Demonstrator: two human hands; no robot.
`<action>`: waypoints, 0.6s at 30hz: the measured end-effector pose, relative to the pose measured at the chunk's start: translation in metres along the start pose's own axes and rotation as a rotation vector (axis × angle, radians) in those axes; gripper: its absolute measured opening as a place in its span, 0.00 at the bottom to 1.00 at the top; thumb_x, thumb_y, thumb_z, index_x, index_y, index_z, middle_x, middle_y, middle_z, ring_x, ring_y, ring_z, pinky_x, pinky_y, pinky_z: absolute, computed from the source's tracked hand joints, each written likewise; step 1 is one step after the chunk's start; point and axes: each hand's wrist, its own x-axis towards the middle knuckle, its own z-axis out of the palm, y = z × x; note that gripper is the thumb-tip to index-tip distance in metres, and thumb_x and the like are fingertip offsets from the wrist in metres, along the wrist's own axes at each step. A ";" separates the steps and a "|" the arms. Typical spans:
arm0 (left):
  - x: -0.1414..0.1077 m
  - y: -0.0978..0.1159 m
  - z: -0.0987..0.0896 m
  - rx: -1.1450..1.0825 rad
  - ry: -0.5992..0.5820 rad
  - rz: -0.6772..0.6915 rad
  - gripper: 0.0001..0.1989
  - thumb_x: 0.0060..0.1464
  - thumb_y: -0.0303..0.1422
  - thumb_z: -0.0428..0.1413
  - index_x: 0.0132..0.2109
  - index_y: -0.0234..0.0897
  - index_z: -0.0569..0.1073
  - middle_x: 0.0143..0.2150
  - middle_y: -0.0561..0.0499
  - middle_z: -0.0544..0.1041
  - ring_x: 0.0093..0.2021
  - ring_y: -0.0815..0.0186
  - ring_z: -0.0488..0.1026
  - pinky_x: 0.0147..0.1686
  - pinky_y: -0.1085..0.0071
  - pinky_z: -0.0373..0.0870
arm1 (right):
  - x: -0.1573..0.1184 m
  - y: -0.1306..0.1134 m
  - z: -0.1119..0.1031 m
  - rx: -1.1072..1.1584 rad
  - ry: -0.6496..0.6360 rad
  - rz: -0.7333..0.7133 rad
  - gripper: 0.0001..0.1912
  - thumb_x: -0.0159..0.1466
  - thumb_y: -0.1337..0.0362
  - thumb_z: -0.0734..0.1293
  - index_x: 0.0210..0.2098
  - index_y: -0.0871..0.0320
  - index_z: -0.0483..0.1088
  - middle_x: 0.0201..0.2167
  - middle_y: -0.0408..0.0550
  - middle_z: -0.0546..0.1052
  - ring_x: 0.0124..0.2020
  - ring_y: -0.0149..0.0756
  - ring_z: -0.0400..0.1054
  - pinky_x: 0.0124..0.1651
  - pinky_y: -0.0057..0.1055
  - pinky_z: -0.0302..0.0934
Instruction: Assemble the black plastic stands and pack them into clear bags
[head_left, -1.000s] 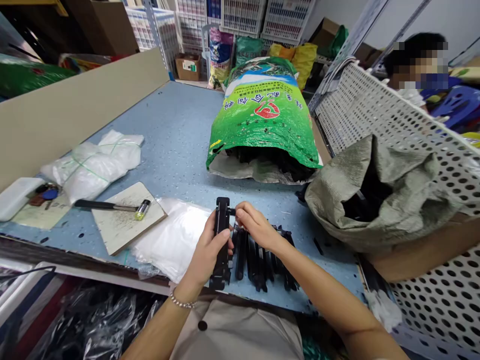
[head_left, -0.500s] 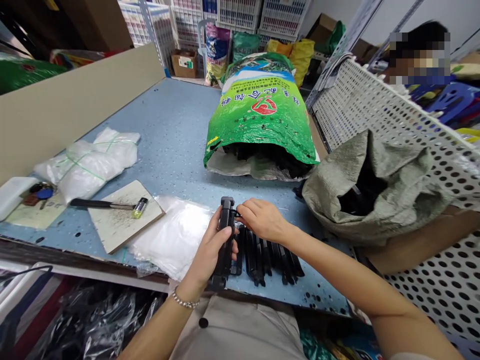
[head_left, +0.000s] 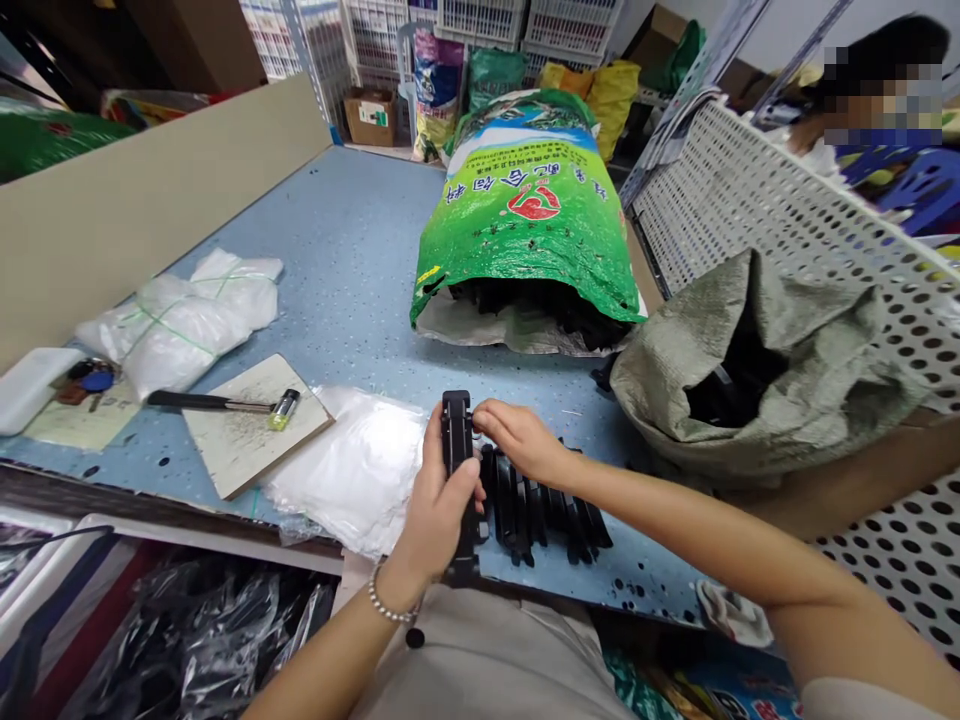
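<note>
My left hand (head_left: pixel 442 505) is wrapped round a long black plastic part (head_left: pixel 457 440), held upright near the table's front edge. At the part's upper right side, my right hand (head_left: pixel 521 437) pinches something small and dark that I cannot make out. Several black strips (head_left: pixel 544 510) lie in a row just right of the held part. To the left is a stack of clear plastic bags (head_left: pixel 352 465). A green printed sack (head_left: pixel 532 220) lies behind my hands, its open mouth showing black pieces.
A hammer (head_left: pixel 217 402) lies across a board (head_left: pixel 247 430) at the left, near tied plastic bags (head_left: pixel 180 315). A grey-green sack (head_left: pixel 675 390) with black pieces stands right, beside a white perforated panel (head_left: pixel 795 220). Another person (head_left: pixel 877 80) is beyond it.
The black part stands slightly more upright, and my left thumb lies lower and further right along it. My right hand stays at its upper side. The view has shifted slightly.
</note>
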 end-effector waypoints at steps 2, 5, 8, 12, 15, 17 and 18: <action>0.000 -0.003 0.000 0.045 0.012 0.055 0.44 0.50 0.39 0.61 0.69 0.46 0.48 0.39 0.47 0.73 0.28 0.65 0.71 0.27 0.70 0.71 | -0.001 -0.005 0.005 0.312 -0.066 0.213 0.25 0.69 0.45 0.46 0.31 0.56 0.60 0.18 0.36 0.56 0.17 0.27 0.49 0.21 0.26 0.50; 0.006 -0.001 -0.007 0.026 -0.077 -0.007 0.42 0.51 0.40 0.60 0.69 0.46 0.49 0.38 0.49 0.73 0.27 0.66 0.70 0.25 0.70 0.71 | -0.002 -0.008 0.001 0.326 -0.175 0.286 0.24 0.69 0.45 0.47 0.32 0.56 0.60 0.18 0.35 0.56 0.17 0.28 0.51 0.22 0.27 0.51; 0.013 0.006 -0.014 -0.085 -0.146 -0.110 0.38 0.53 0.42 0.58 0.67 0.46 0.50 0.39 0.50 0.72 0.25 0.68 0.71 0.22 0.72 0.69 | -0.003 -0.007 -0.015 -0.144 -0.104 0.033 0.21 0.69 0.48 0.53 0.39 0.57 0.65 0.28 0.45 0.68 0.29 0.34 0.62 0.34 0.32 0.58; 0.015 0.015 -0.015 -0.150 -0.248 -0.209 0.32 0.53 0.42 0.56 0.63 0.44 0.56 0.36 0.51 0.72 0.22 0.70 0.70 0.18 0.74 0.68 | -0.001 -0.004 -0.030 -0.548 -0.145 -0.282 0.21 0.70 0.52 0.52 0.35 0.58 0.68 0.30 0.52 0.70 0.33 0.39 0.62 0.39 0.37 0.56; 0.010 0.014 -0.013 -0.124 -0.227 -0.204 0.34 0.53 0.42 0.56 0.64 0.46 0.54 0.36 0.52 0.72 0.22 0.70 0.70 0.19 0.73 0.69 | 0.001 -0.005 -0.026 -0.396 -0.140 -0.247 0.22 0.69 0.48 0.54 0.30 0.57 0.66 0.27 0.49 0.69 0.30 0.37 0.60 0.36 0.35 0.56; 0.007 0.011 -0.011 -0.065 -0.166 -0.134 0.37 0.53 0.41 0.58 0.66 0.47 0.51 0.37 0.51 0.73 0.24 0.69 0.71 0.22 0.73 0.70 | 0.002 -0.005 -0.017 -0.152 -0.089 -0.095 0.25 0.68 0.45 0.53 0.28 0.57 0.65 0.24 0.45 0.66 0.27 0.34 0.59 0.33 0.32 0.56; 0.006 0.009 -0.011 -0.035 -0.139 -0.091 0.39 0.53 0.41 0.58 0.67 0.48 0.50 0.38 0.50 0.73 0.26 0.69 0.72 0.23 0.72 0.71 | 0.002 -0.006 -0.011 -0.034 -0.075 -0.013 0.26 0.68 0.44 0.50 0.28 0.56 0.64 0.21 0.42 0.64 0.24 0.32 0.58 0.30 0.30 0.55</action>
